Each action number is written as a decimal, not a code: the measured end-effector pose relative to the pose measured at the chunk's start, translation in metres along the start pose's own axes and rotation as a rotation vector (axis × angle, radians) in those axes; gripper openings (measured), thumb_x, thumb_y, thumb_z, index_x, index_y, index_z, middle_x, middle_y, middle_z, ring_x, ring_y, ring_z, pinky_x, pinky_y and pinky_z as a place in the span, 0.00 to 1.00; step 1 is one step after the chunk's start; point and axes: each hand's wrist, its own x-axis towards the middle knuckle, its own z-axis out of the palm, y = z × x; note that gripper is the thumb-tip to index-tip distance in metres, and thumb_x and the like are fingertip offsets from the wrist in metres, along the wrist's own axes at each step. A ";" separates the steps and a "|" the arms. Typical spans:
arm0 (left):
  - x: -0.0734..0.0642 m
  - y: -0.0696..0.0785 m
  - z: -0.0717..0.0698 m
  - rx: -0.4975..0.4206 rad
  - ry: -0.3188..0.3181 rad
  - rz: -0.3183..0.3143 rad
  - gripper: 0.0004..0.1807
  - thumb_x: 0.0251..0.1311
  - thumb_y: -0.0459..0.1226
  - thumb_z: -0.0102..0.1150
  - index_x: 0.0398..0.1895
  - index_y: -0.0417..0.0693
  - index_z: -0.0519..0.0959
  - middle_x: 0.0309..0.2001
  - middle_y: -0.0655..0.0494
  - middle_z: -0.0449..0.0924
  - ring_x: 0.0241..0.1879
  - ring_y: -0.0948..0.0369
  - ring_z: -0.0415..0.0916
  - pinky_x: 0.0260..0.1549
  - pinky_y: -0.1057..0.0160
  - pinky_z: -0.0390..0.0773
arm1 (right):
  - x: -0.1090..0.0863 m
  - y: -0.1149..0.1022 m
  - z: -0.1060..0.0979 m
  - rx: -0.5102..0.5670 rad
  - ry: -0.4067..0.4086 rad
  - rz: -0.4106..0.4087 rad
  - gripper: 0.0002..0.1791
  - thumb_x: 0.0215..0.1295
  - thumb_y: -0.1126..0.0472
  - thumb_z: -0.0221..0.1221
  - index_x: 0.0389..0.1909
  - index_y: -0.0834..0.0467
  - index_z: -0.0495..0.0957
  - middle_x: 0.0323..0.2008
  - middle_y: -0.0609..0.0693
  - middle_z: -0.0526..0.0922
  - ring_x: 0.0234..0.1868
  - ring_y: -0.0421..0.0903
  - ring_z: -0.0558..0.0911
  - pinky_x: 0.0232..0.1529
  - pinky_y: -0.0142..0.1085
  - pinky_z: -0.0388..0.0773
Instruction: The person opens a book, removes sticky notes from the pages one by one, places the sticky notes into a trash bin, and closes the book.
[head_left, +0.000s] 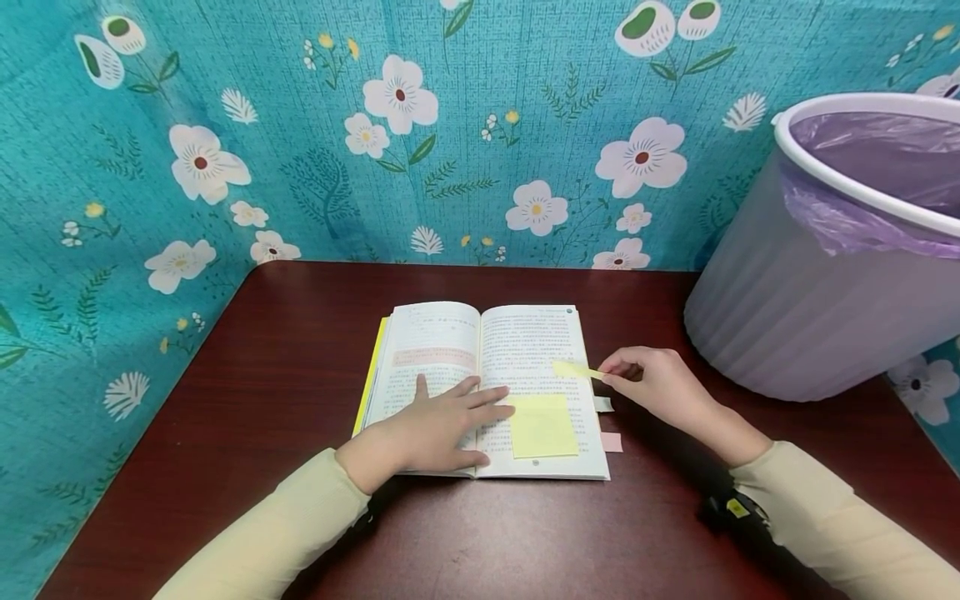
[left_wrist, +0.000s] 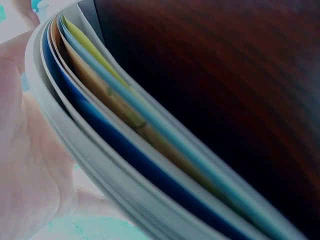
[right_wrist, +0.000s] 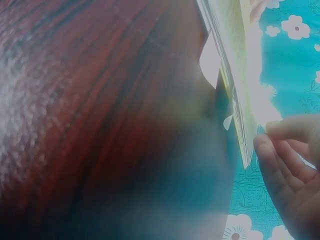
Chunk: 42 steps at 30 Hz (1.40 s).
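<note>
An open book (head_left: 435, 329) with printed pages lies on the table. Across its left page and the centre fold rests my left hand (head_left: 438, 425), fingers spread; in the left wrist view this hand (left_wrist: 35, 150) shows beside the book's page edges (left_wrist: 120, 170). My right hand (head_left: 660, 387) pinches a narrow yellow sticky note strip (head_left: 573, 370) by its right end, at the right page's outer edge. In the right wrist view, thumb and forefinger of that hand (right_wrist: 292, 165) meet close to the book. A square yellow sticky note (head_left: 544, 427) lies low on the right page.
A pale tab (head_left: 603, 404) and a pink tab (head_left: 612, 442) stick out from the book's right edge. Behind my right hand stands a grey waste bin (head_left: 795, 292) with a purple liner. A teal flowered cloth (head_left: 480, 158) backs the dark table (head_left: 285, 333).
</note>
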 end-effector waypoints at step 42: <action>0.000 0.001 -0.003 -0.007 -0.012 0.003 0.38 0.67 0.51 0.65 0.79 0.67 0.63 0.81 0.67 0.52 0.80 0.52 0.43 0.60 0.17 0.43 | -0.003 0.006 -0.019 0.113 0.031 0.049 0.09 0.59 0.71 0.72 0.40 0.60 0.87 0.30 0.47 0.87 0.29 0.45 0.82 0.30 0.32 0.80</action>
